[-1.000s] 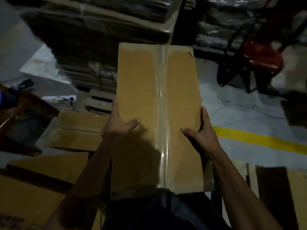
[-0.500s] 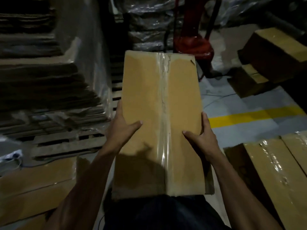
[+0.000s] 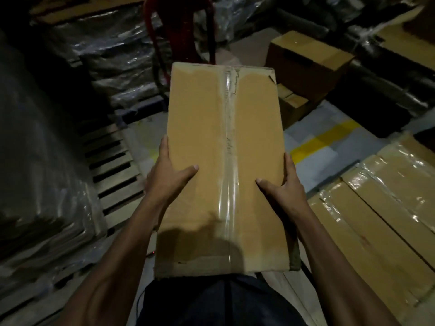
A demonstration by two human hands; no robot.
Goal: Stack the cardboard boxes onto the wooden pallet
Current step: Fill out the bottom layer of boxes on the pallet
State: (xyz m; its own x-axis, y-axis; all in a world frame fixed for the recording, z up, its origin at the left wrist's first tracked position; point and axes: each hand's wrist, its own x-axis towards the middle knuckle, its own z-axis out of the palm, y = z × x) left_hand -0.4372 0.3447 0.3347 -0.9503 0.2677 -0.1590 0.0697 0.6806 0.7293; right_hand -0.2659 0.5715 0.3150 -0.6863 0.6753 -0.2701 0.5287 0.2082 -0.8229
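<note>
1. Head view, centre of the frame: a long cardboard box is held out flat in front of the body, its taped seam running away from the camera. Its near end lies against the dark clothing at the bottom of the frame, probably so that part of the weight is taken by the torso.

2. The left hand is clamped on the box's left long edge, with the thumb laid over the top face and the fingers hidden down the side. The right hand grasps the right long edge in the same way. The box is thus squeezed between the two palms near its middle, which is judged to keep so long a load balanced and level.

3. Left of the frame: the slats of a wooden pallet are seen on the floor, partly covered by a tall stack wrapped in plastic film at the far left. The box is held above and just to the right of the bare slats, not yet set down.

4. Right of the frame: more taped boxes lie flat at lower right, and an open-sided carton stands at upper right. A yellow floor line runs between them.

5. Top centre: a red frame, perhaps a trolley handle, is seen behind the box; the dim light leaves this uncertain.

6. Judged from the scene, the carrying step is under way, and the box is yet to be lowered onto the pallet.
</note>
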